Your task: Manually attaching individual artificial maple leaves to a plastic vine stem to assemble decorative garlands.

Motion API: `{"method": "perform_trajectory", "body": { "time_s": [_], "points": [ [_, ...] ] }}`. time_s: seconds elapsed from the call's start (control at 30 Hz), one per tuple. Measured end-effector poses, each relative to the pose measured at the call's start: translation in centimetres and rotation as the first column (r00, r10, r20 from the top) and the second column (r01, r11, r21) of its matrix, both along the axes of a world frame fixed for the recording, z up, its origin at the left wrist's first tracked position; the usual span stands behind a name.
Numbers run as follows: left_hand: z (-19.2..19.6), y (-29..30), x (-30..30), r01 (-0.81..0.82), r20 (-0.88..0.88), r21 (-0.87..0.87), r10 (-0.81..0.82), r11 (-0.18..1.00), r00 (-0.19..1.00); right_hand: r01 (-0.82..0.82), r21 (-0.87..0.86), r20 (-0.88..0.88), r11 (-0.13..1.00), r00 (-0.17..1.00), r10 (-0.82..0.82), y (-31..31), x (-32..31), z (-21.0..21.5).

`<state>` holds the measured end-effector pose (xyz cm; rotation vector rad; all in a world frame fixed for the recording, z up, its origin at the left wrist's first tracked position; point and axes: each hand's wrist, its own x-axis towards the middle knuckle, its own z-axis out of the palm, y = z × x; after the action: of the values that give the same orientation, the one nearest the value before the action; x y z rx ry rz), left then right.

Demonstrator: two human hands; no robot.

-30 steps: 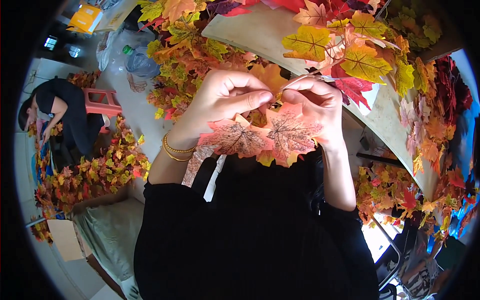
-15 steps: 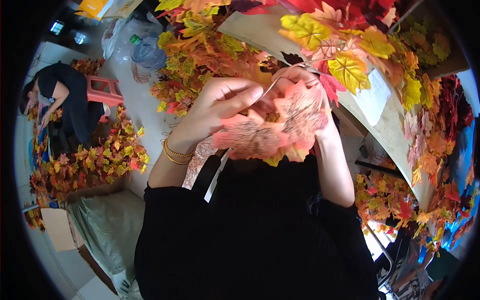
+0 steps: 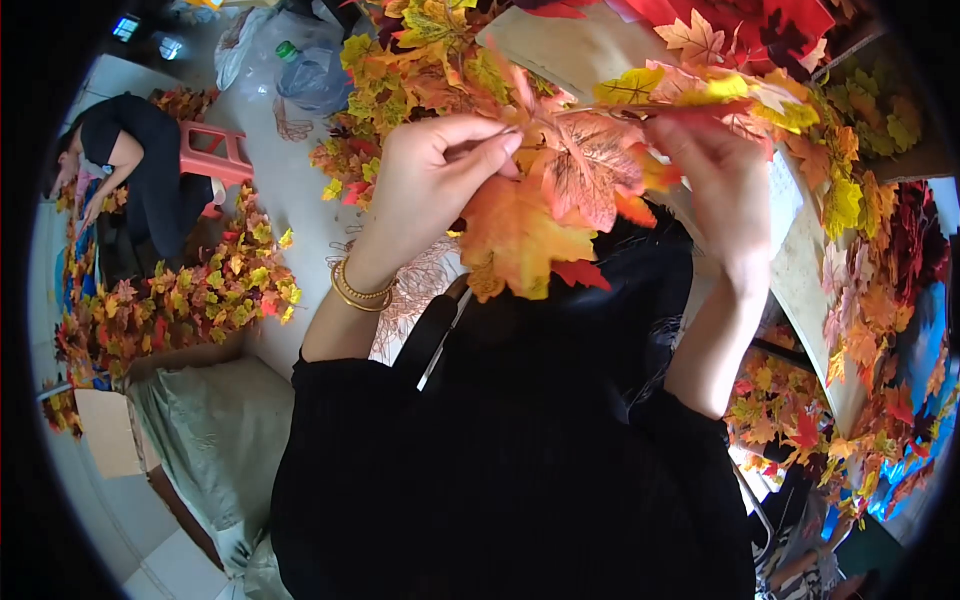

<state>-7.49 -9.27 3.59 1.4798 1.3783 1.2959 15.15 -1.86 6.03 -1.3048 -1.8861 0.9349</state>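
Between my hands hangs a garland of artificial maple leaves [image 3: 525, 240], orange, pink and yellow, with a thin stem running across its top. My left hand [image 3: 425, 180], with gold bangles at the wrist, is closed in a pinch of thumb and fingers at the left end of this bunch. The fingers of my right hand [image 3: 720, 190] are bent closed around the stem farther right, partly hidden behind the hand. Beyond that hand the strand continues with yellow leaves [image 3: 760, 95] over the table [image 3: 550, 45].
Heaps of maple leaves [image 3: 400, 60] edge the table. At left, a person in dark clothes [image 3: 145, 180] bends over leaves beside a pink stool [image 3: 215, 155]. A clear bottle with a green cap [image 3: 315, 75] and a green sack [image 3: 215, 430] are on the floor.
My hands have moved apart, the right one going right along the stem. The leaf bunch has turned from its pale underside to show its orange faces.
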Motion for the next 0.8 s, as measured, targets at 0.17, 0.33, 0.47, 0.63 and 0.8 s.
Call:
{"method": "perform_trajectory", "body": {
  "time_s": [0.17,0.33,0.47,0.63,0.8],
  "points": [
    [-0.1,0.5,0.7,0.014,0.037,0.028,-0.015,1.000,0.999,0.229,0.355,-0.231,0.906,0.961,-0.153,-2.1,-0.4,1.0],
    [0.0,-0.1,1.3,-0.061,-0.140,0.123,0.078,0.991,0.987,-0.050,0.842,-0.087,0.537,0.970,0.226,-5.0,-3.2,1.5],
    [0.1,-0.9,1.2,-0.192,-0.443,0.335,0.334,0.923,0.832,-0.020,0.859,-0.092,0.511,0.977,0.193,-5.2,-6.9,0.6],
    [0.7,-2.2,1.6,-0.480,-0.075,0.364,0.539,0.798,0.839,0.022,0.825,-0.096,0.565,0.990,0.101,-4.3,-8.6,0.2],
    [0.4,-3.0,3.0,-0.446,-0.259,0.626,0.711,0.639,0.654,0.190,0.875,-0.313,0.445,0.924,0.220,-5.2,-9.5,0.6]
  ]
}}
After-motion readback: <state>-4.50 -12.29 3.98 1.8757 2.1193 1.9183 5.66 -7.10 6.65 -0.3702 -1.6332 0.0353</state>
